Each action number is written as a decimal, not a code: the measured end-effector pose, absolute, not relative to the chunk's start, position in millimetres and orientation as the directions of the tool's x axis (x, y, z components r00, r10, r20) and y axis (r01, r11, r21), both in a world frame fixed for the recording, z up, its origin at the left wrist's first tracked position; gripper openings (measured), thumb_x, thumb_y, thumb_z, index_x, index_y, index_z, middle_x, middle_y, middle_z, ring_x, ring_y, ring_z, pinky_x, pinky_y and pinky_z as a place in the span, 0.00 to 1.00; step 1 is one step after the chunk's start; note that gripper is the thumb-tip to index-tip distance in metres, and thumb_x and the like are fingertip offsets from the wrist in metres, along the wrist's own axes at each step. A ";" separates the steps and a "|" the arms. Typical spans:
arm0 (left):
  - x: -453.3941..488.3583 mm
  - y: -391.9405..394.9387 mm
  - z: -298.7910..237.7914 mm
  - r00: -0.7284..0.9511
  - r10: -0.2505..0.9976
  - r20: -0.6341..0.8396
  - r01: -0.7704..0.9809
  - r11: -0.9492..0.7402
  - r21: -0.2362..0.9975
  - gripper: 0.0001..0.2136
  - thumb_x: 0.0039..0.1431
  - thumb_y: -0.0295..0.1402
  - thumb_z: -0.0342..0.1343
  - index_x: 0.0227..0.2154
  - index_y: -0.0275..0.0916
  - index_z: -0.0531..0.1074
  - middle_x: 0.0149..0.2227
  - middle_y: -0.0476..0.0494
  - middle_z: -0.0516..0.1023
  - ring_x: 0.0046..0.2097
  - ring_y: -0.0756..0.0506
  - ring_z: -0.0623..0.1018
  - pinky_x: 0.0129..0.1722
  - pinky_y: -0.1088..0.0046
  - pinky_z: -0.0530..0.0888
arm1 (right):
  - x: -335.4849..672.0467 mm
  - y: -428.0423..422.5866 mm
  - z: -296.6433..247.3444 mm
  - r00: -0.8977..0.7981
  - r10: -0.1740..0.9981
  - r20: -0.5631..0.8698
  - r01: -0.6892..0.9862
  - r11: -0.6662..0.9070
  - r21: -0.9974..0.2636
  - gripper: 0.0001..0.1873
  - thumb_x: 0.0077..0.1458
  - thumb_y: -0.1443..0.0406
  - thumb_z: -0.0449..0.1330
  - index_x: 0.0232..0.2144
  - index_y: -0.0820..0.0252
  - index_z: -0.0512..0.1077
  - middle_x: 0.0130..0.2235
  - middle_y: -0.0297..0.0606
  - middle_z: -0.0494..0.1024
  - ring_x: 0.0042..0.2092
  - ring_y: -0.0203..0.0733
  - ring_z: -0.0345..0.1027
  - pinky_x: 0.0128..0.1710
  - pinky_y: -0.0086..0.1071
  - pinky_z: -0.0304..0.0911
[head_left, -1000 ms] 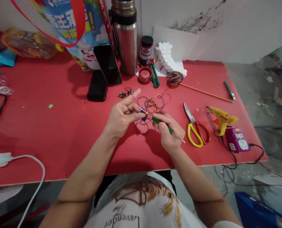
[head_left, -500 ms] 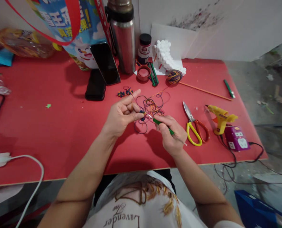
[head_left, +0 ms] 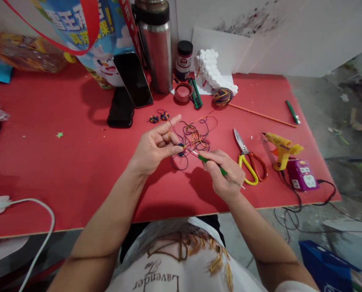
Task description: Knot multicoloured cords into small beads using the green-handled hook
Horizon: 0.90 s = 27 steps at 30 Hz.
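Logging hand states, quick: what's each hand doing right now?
Left hand: closed in a pinch, holding the small multicoloured yarn piece, index finger extended.
Right hand: closed, holding the green-handled hook.

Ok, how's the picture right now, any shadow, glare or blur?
Head view: a soft shadow on the red tabletop beside the right hand; head view: mild sheen on the steel flask; head view: fine detail on the yarn piece in the left hand is too small to read; head view: the floor at right looks soft.
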State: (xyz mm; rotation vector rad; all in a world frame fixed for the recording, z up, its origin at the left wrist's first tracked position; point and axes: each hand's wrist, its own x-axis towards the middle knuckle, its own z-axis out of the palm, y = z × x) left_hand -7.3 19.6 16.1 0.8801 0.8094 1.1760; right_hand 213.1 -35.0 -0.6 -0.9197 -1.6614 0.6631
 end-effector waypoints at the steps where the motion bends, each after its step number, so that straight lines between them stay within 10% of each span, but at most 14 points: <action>1: -7.8 19.5 16.5 0.204 0.977 -0.068 -0.420 0.150 0.895 0.39 0.38 0.15 0.78 0.57 0.44 0.85 0.28 0.52 0.82 0.29 0.53 0.80 0.32 0.84 0.79 | 214.3 -35.2 0.0 -0.137 0.835 0.533 0.234 0.550 -0.802 0.18 0.71 0.68 0.61 0.57 0.47 0.83 0.39 0.38 0.88 0.39 0.41 0.80 0.42 0.39 0.75; 27: -20.0 13.5 25.0 0.570 0.821 0.029 -0.198 0.103 0.975 0.33 0.60 0.21 0.68 0.67 0.52 0.77 0.34 0.47 0.81 0.32 0.52 0.78 0.34 0.79 0.77 | 254.7 -17.9 41.1 -0.392 0.896 0.210 0.045 0.247 -0.968 0.09 0.69 0.66 0.67 0.46 0.52 0.89 0.32 0.34 0.85 0.30 0.30 0.73 0.31 0.26 0.68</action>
